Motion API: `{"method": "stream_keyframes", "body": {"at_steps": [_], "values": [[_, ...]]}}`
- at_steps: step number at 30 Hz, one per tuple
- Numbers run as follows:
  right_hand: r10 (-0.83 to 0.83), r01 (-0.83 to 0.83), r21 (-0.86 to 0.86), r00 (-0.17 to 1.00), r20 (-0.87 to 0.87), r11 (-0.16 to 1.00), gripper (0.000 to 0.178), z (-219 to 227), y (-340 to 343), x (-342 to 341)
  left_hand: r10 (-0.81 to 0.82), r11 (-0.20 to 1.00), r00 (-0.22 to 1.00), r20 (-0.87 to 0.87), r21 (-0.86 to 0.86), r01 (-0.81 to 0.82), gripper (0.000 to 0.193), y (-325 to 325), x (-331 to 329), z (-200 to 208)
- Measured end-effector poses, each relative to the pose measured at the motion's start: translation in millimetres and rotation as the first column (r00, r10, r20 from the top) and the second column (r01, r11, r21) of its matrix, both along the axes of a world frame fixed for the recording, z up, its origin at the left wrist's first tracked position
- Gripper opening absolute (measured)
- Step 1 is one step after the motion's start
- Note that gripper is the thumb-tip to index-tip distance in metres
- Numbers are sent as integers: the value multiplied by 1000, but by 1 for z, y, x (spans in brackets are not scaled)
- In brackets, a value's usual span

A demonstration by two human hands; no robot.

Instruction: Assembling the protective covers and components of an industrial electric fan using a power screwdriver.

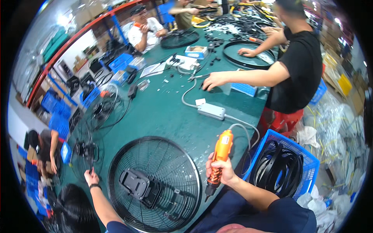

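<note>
While right hand grips orange screwdriver (upright), fan grille overhangs table edge.

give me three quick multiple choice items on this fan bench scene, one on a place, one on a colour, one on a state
1. Where does the blue crate of black rings stand?
A. on the person's right, beside the table
B. on the table's far end
C. under the fan guard

2. What colour is the electric screwdriver?
A. green
B. orange
C. white

3. What is the left hand doing?
A. resting flat on the table
B. gripping the edge of an upright wire fan guard
C. holding a cable

Answers: 1 A, the crate sits off the green table edge at the right. 2 B, its body is orange, gripped by the right hand. 3 B, its fingers close on the upright guard, left of the flat fan guard.
</note>
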State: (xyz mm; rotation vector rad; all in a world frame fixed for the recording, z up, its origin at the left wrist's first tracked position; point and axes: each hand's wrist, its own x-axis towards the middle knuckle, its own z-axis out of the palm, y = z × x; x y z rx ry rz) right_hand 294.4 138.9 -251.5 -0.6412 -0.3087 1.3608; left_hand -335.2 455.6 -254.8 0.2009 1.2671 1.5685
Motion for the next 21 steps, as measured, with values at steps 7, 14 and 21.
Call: {"method": "stream_keyframes", "body": {"at_steps": [7, 14, 21], "values": [[19, -19, 51, 1000, -1, 999, 30, 4, -1, 4, 167, 969, 979, 119, 164, -186, 16, 17, 8, 53], [16, -13, 69, 999, -45, 998, 24, 11, -3, 4, 131, 982, 941, 312, 89, -166, 13, -78, 71, 154], [11, -10, 51, 1000, -11, 999, 24, 17, -5, 3, -92, 994, 909, 405, -9, 104, 22, -158, 194, 218]]}}
